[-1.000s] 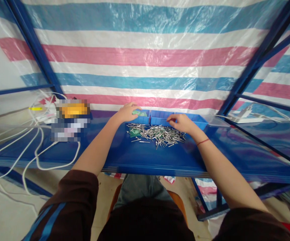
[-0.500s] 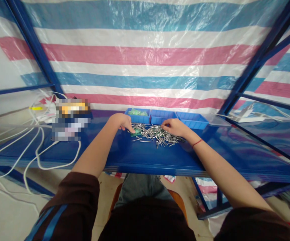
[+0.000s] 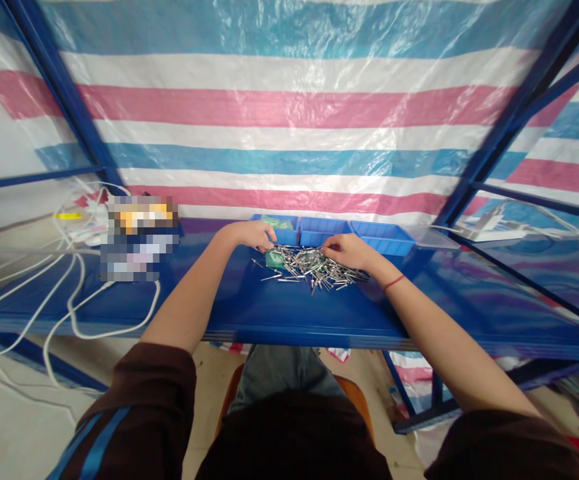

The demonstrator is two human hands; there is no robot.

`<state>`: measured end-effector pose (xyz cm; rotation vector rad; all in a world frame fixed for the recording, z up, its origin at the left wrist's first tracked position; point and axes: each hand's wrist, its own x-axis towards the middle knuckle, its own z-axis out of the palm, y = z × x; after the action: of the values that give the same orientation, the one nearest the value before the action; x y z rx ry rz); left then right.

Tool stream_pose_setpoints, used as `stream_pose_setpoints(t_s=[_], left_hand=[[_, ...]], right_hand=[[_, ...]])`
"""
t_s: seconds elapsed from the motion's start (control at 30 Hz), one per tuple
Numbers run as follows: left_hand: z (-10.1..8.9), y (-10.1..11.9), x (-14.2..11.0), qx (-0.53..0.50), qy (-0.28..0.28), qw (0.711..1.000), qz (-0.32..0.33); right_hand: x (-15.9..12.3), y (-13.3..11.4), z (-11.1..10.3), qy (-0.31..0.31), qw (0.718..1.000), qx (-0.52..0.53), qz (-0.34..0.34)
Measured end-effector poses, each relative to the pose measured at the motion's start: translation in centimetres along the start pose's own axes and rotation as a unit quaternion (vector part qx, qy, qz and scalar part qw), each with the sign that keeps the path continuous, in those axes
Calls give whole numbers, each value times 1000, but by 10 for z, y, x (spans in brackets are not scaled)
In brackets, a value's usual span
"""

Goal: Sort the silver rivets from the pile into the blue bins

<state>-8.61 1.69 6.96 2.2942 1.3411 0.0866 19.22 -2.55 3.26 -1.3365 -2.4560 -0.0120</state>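
A heap of small silver metal pins lies on the blue shelf, with a green piece at its left edge. My left hand hovers at the heap's left end, just in front of the left blue bin, fingers curled in a pinch; what it holds is too small to make out. My right hand rests on the heap's right part, its fingers pinched among the pins. Three blue bins stand in a row behind the heap; the left one holds green pieces.
The middle bin and right bin sit against the striped tarp. White cables loop over the shelf's left part beside a blurred yellow box. Blue frame posts rise at both sides. My knees are below the shelf edge.
My left hand came back from the left bin to the heap's left edge, then lifted slightly toward the bin again. My right hand moved from the bins down onto the pins.
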Motion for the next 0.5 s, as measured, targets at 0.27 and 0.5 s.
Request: stream_pose_setpoints(t_s=[0.27, 0.5], left_hand=[[-3, 13, -4, -59, 138, 986, 68], [13, 38, 5, -199, 213, 947, 137]], right_hand=[[0, -7, -1, 41, 998, 43, -2], [3, -30, 2, 106, 947, 299, 41]])
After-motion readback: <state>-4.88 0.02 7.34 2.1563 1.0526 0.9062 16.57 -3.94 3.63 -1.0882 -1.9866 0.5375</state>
